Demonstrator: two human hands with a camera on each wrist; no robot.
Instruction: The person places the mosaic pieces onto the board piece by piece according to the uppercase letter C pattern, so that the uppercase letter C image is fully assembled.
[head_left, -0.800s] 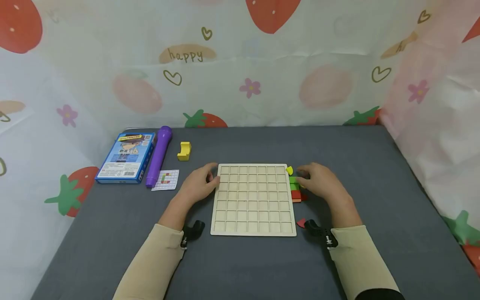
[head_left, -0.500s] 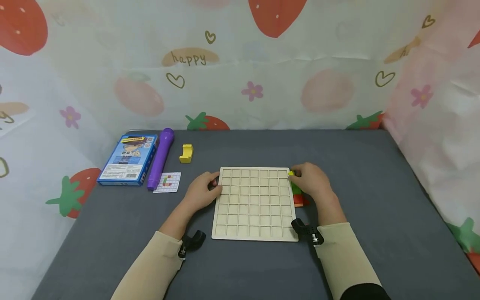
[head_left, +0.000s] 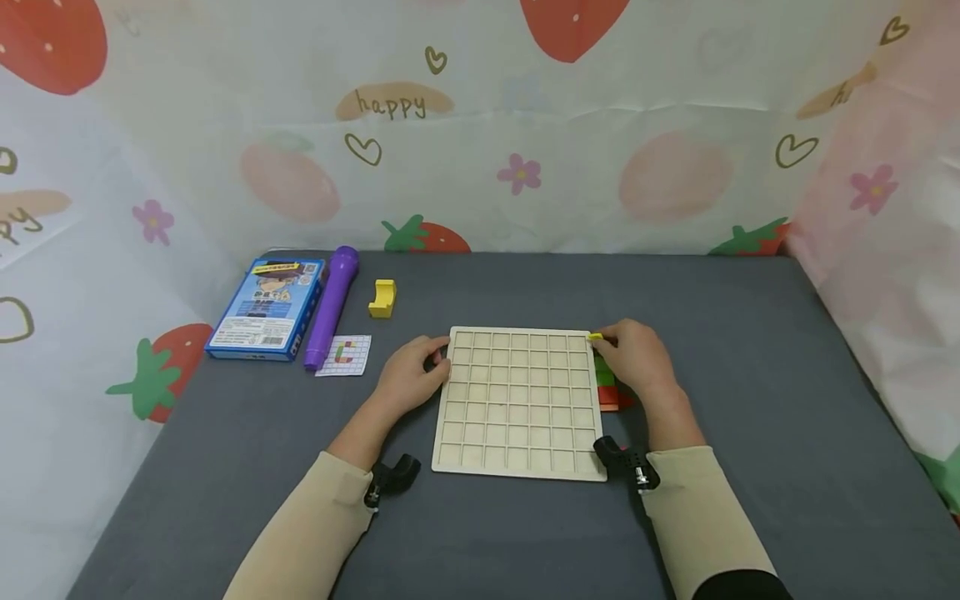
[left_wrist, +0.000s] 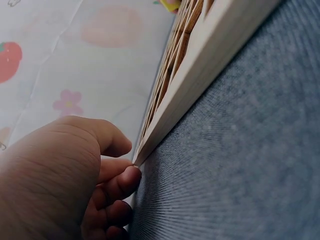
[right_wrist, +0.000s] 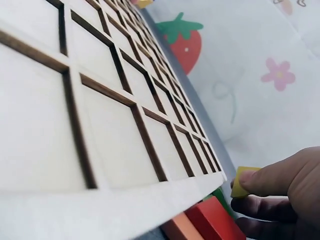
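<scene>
A pale wooden board [head_left: 521,400] divided into small square cells lies flat on the table. My left hand [head_left: 408,375] rests at its left side near the far corner; in the left wrist view, loosely bent fingers [left_wrist: 122,182] touch the board's edge. Beyond the opposite edge, my right hand [head_left: 637,358] pinches a small yellow piece [right_wrist: 240,189] between thumb and fingertips at the far right corner. Below that hand, a green block [head_left: 604,375], a red block [right_wrist: 215,220] and an orange block [right_wrist: 181,227] sit against the board's right side, partly hidden.
On the left lie a blue box [head_left: 266,308], a purple microphone-shaped tube [head_left: 332,308] and a gridded card [head_left: 351,354] with a coloured pattern. A yellow block with a curved hollow [head_left: 382,298] stands behind the board. A printed cloth [head_left: 570,117] hangs behind the table.
My right hand has moved in towards the board's far right corner and taken the small yellow piece between its fingers. My left hand has stayed at the board's left edge.
</scene>
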